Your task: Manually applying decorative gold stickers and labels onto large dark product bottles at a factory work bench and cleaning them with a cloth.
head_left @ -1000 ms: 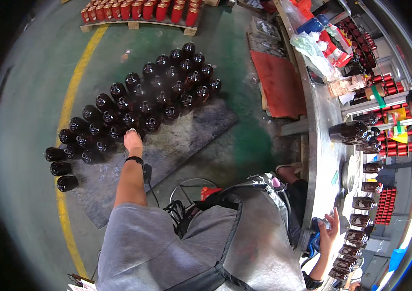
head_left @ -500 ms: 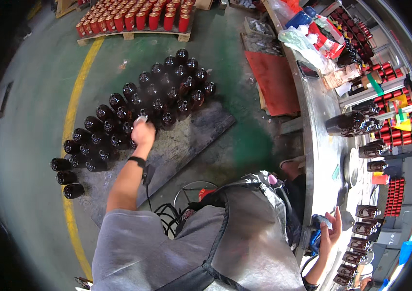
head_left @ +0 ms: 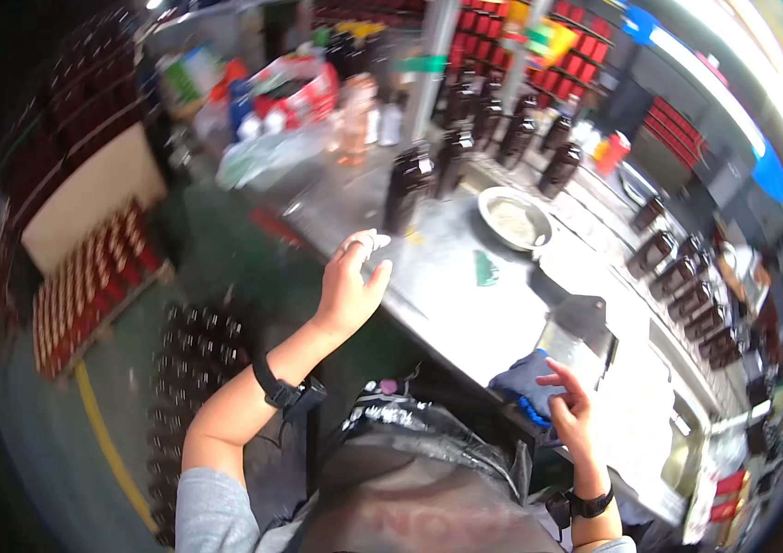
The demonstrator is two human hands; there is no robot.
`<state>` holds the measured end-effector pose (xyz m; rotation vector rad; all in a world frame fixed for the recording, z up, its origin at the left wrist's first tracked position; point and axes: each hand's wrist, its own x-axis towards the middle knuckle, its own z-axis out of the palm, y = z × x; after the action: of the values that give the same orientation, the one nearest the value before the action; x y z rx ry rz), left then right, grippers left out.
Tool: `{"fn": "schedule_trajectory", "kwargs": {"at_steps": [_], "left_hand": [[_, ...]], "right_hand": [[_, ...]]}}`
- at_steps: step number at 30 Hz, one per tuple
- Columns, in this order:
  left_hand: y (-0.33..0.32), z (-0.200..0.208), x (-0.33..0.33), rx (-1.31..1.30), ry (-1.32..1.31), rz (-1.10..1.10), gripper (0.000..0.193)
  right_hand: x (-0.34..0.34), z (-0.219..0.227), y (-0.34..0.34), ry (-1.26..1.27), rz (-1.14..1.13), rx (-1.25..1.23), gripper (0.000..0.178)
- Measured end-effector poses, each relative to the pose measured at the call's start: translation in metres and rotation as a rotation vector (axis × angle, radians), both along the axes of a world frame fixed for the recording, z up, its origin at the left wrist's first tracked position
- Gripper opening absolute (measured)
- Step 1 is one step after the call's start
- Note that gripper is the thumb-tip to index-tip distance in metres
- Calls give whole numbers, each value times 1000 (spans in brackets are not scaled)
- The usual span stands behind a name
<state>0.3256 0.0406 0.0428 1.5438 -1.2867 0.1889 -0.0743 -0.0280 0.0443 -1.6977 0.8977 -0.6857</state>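
near the dark bottle [head_left: 408, 189] | left hand [head_left: 348, 288] | fingers [head_left: 360, 242] half-curled

Hardly any lettering is clear enough to read. Across the lower front of the wearer's dark apron [head_left: 382, 502] runs a line of large, faint red characters, blurred and cut by folds. Above it, crumpled black material [head_left: 391, 404] carries small white marks that may be print, too smeared to make out. On the surface [head_left: 437, 309], the red-and-white bag [head_left: 304, 88] shows pale shapes on its side, equally indistinct. The nearest dark bottle [head_left: 407, 189] bears pale patches; whether these are label or glare cannot be told.
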Motion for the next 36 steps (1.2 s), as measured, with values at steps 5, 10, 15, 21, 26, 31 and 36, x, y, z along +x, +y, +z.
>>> {"fn": "schedule_trajectory", "kwargs": {"at_steps": [5,10,15,21,26,31,36], "left_hand": [[-135,17,7,33,-148,270,85],[-209,8,62,103,12,306,83],[-208,-5,43,-13,-51,259,67],[-170,23,-29,18,455,-163,43],[-162,60,-135,430,1039,-616,29],[-195,35,-221,778,1282,-995,34],[-196,10,-275,952,1269,-934,61]], "right_hand": [[-36,-2,-2,47,-182,-113,59],[-71,-29,-20,50,-287,-136,56],[-95,-61,-45,0,-370,-108,56],[-89,-55,-67,30,-308,-84,54],[-68,-32,-79,25,-85,-233,78],[-55,-47,-66,-137,46,-256,120],[-81,-60,-48,-326,-135,-146,119]]}}
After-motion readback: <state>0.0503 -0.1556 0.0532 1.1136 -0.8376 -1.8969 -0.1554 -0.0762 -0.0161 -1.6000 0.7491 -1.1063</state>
